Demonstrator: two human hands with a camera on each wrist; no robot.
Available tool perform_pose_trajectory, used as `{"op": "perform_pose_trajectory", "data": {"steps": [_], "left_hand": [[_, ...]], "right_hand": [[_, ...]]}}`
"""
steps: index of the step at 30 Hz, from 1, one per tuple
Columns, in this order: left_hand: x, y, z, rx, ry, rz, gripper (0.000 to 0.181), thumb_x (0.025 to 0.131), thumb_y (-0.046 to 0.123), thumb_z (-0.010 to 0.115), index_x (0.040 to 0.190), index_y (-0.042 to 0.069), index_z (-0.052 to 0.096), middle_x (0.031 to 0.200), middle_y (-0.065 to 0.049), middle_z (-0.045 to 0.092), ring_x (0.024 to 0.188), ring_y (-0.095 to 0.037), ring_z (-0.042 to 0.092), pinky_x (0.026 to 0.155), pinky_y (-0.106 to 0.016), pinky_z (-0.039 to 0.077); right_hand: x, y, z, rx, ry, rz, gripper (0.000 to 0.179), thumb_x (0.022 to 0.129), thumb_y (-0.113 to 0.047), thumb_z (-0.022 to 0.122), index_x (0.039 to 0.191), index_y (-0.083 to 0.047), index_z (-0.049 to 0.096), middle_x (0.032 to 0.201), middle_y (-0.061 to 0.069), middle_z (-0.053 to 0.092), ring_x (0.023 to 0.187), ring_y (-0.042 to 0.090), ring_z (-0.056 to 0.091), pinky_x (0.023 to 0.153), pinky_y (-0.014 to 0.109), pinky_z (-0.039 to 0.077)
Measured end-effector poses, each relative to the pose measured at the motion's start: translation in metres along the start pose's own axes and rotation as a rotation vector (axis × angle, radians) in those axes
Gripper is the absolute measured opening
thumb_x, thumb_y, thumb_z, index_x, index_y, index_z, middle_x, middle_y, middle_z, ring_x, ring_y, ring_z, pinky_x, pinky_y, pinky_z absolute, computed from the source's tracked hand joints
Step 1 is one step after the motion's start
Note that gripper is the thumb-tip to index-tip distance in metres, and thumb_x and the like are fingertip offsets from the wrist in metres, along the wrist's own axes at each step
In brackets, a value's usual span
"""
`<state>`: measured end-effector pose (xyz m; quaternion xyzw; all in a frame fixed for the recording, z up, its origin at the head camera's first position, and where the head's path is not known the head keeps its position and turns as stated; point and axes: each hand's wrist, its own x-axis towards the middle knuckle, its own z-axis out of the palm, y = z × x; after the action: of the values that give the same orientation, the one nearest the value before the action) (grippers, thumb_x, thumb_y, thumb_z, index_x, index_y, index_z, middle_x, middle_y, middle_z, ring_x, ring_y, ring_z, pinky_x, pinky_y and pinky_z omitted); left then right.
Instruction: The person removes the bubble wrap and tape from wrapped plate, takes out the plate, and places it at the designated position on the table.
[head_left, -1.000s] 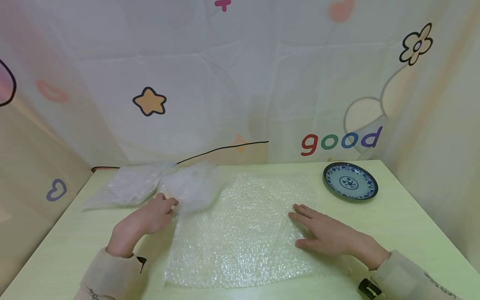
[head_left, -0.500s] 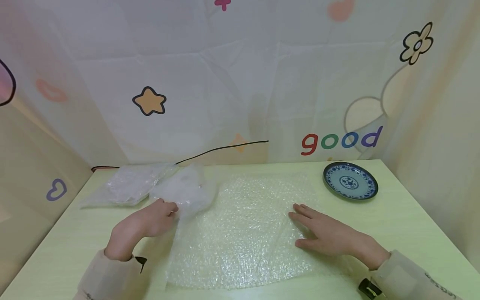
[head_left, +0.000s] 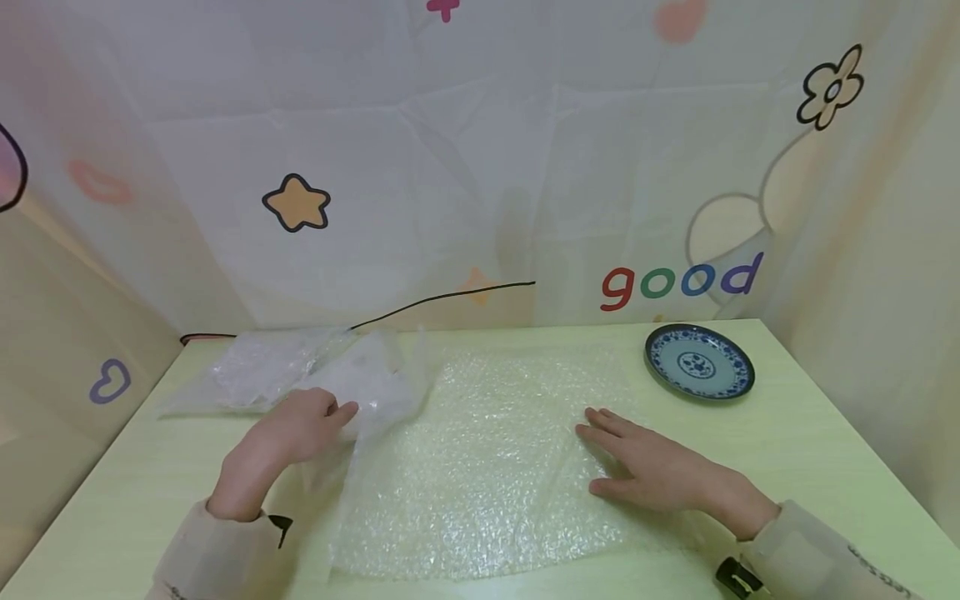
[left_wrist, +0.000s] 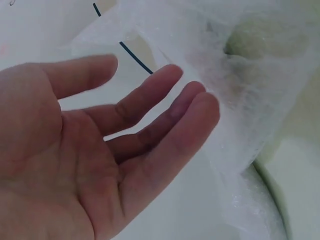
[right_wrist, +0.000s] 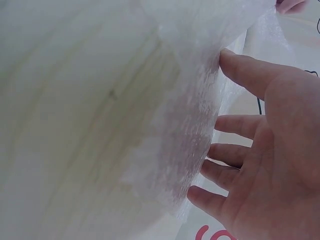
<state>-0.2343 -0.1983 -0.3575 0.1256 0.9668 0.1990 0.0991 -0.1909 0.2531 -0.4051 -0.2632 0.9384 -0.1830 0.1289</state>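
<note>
A sheet of bubble wrap [head_left: 480, 467] lies spread on the table between both hands. At its far left corner a crumpled piece of translucent plastic [head_left: 375, 375] stands up loosely. My left hand [head_left: 296, 429] is close against this plastic. In the left wrist view the left fingers [left_wrist: 165, 145] are loosely bent, the thumb apart from them, with nothing between. My right hand [head_left: 652, 462] rests with spread fingers on the right part of the bubble wrap. The right wrist view shows its fingertips right at the wrap's surface [right_wrist: 190, 130].
A clear plastic bag with crumpled wrap [head_left: 258, 371] lies at the back left. A blue-and-white patterned plate with a dark rim [head_left: 697, 383] sits at the back right. Behind the table [head_left: 817, 467] hangs a printed curtain [head_left: 450, 167].
The left hand has shifted slightly and the crumpled plastic beside it has moved left and changed shape. The right hand has stayed where it was on the bubble wrap.
</note>
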Motion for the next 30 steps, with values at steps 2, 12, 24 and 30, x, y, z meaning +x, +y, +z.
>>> {"op": "perform_pose_trajectory", "data": {"steps": [2, 12, 24, 30], "left_hand": [[0.002, -0.003, 0.0, 0.003, 0.039, -0.023, 0.042, 0.107, 0.029, 0.05, 0.071, 0.008, 0.051, 0.065, -0.002, 0.042, 0.06, -0.018, 0.041, 0.059, -0.033, 0.036], [0.004, -0.013, -0.001, -0.054, 0.202, -0.098, 0.037, 0.105, 0.033, 0.054, 0.108, -0.004, 0.059, 0.085, -0.012, 0.062, 0.072, -0.027, 0.057, 0.063, -0.041, 0.047], [0.012, -0.026, 0.003, -0.063, 0.187, -0.13, 0.063, 0.107, 0.032, 0.048, 0.143, -0.019, 0.038, 0.136, -0.049, 0.032, 0.12, -0.065, 0.041, 0.096, -0.07, 0.041], [0.016, -0.03, 0.004, 0.002, 0.133, -0.144, 0.067, 0.107, 0.036, 0.045, 0.143, -0.021, 0.039, 0.137, -0.049, 0.032, 0.12, -0.064, 0.043, 0.097, -0.07, 0.041]], "right_hand": [[0.0, 0.0, 0.0, -0.007, 0.002, -0.003, 0.077, 0.098, -0.048, 0.067, 0.157, -0.005, 0.041, 0.165, 0.02, 0.028, 0.151, 0.042, 0.024, 0.117, 0.059, 0.028], [-0.001, -0.001, 0.0, -0.003, 0.005, -0.006, 0.076, 0.098, -0.046, 0.068, 0.157, -0.004, 0.041, 0.164, 0.022, 0.028, 0.15, 0.043, 0.024, 0.117, 0.059, 0.028], [-0.001, -0.002, 0.0, 0.003, -0.001, 0.0, 0.076, 0.099, -0.045, 0.067, 0.157, -0.005, 0.04, 0.165, 0.021, 0.027, 0.151, 0.043, 0.023, 0.117, 0.059, 0.027], [-0.001, -0.003, 0.0, 0.008, -0.002, 0.002, 0.076, 0.098, -0.045, 0.068, 0.157, -0.005, 0.04, 0.165, 0.021, 0.027, 0.151, 0.043, 0.024, 0.117, 0.06, 0.028]]}}
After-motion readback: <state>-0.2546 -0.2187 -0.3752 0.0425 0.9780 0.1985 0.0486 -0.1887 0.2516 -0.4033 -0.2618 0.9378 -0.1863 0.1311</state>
